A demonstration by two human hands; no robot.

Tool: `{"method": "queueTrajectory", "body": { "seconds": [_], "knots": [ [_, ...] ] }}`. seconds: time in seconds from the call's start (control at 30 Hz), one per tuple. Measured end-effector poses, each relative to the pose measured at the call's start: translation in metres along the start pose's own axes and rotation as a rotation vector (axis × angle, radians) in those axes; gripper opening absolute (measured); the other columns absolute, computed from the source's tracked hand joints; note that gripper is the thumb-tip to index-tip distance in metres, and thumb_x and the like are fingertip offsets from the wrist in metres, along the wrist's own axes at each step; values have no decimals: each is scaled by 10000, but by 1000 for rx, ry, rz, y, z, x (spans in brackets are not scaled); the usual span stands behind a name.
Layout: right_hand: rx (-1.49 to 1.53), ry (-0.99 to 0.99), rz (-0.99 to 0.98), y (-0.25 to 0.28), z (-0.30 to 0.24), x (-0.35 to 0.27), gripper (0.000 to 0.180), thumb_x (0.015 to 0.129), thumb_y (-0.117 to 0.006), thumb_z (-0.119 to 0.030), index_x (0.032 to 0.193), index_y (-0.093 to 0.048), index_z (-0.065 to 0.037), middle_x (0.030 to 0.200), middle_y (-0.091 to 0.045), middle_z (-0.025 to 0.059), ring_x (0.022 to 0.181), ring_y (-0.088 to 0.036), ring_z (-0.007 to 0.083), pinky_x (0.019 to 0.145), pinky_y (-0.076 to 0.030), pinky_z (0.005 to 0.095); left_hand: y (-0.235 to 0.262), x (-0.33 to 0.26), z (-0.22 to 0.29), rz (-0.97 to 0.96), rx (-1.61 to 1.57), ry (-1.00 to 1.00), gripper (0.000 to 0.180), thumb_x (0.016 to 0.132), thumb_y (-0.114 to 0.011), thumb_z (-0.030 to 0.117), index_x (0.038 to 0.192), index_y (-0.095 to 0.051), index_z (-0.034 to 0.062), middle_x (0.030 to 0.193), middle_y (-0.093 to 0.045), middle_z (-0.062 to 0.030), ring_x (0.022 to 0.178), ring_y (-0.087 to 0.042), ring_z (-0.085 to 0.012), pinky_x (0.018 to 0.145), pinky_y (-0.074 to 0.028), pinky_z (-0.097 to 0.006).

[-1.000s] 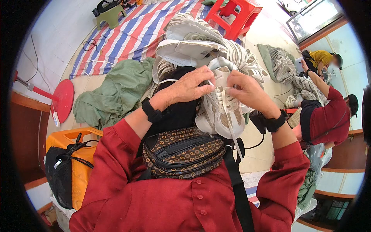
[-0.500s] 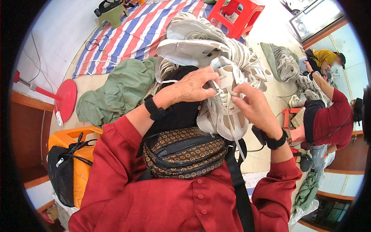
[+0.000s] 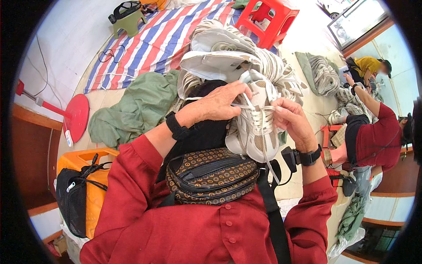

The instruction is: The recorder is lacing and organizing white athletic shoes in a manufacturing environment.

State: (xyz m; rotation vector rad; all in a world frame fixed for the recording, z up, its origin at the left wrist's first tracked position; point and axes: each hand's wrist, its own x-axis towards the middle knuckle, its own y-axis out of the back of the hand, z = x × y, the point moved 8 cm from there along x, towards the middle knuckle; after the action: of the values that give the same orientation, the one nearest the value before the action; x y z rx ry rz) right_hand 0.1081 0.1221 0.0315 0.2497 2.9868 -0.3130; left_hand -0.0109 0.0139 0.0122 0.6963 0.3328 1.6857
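Note:
A white and beige sneaker sits upright before me, toe toward my body. My left hand is at the left of its eyelets, thumb and index finger closed on a white shoelace. On the opposite side, my right hand pinches a stretch of the shoelace between thumb and fingertips. The lace runs across the top of the tongue, and a loose end hangs down over the toe. Directly beyond lies a big pile of similar sneakers, stacked closely together. A brown patterned waist bag rests at my waist.
Green cloth lies left of the pile, near a red round stand base. An orange plastic stool with a black mesh bag is at lower left. Behind the pile stands a red stool. Two people work among shoes at right.
My right hand has drawn slightly outward to the right and up, its fingers now at the upper eyelets. The left hand has shifted only a little along the lace.

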Motion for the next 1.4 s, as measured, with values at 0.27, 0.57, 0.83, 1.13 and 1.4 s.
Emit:
{"method": "queueTrajectory", "body": {
  "seconds": [0.27,0.57,0.83,1.13,1.4],
  "knots": [
    [-884,278,228,-1,-10,-4,221,892,-577,-166,1090,-591,-68,801,-592,31,610,-550,118,557,-478,307,-1,-27,1,317,-66,141,410,810,-574,25,1214,-518,-11,1134,-587,-129,923,-627,-204,806,-515,-322],
    [-638,280,135,3,-4,-6,129,830,-621,-140,843,-639,-13,730,-632,83,629,-595,223,617,-500,345,41,-53,61,215,-481,295,154,914,-521,48,1043,-585,-5,734,-613,-63,594,-571,-105,546,-456,-231],
    [-235,119,-35,0,14,-16,204,918,-618,-193,1005,-661,-13,709,-567,-16,576,-505,58,515,-430,227,43,-5,101,290,188,-39,205,808,-550,-5,1009,-585,9,1115,-607,-88,932,-563,-167,825,-436,-272],
    [-80,162,-163,8,21,-21,206,915,-615,-192,958,-663,3,798,-610,4,715,-550,73,670,-453,236,-15,40,74,-33,59,-170,234,802,-597,53,1034,-628,47,910,-611,-128,861,-582,-293,761,-468,-367],
    [7,122,92,24,14,-6,213,927,-616,-197,875,-689,-4,689,-608,-11,584,-537,52,564,-441,199,3,45,73,-15,244,-323,176,815,-594,41,987,-629,23,907,-616,-104,844,-591,-251,762,-465,-339]
  ]
}}
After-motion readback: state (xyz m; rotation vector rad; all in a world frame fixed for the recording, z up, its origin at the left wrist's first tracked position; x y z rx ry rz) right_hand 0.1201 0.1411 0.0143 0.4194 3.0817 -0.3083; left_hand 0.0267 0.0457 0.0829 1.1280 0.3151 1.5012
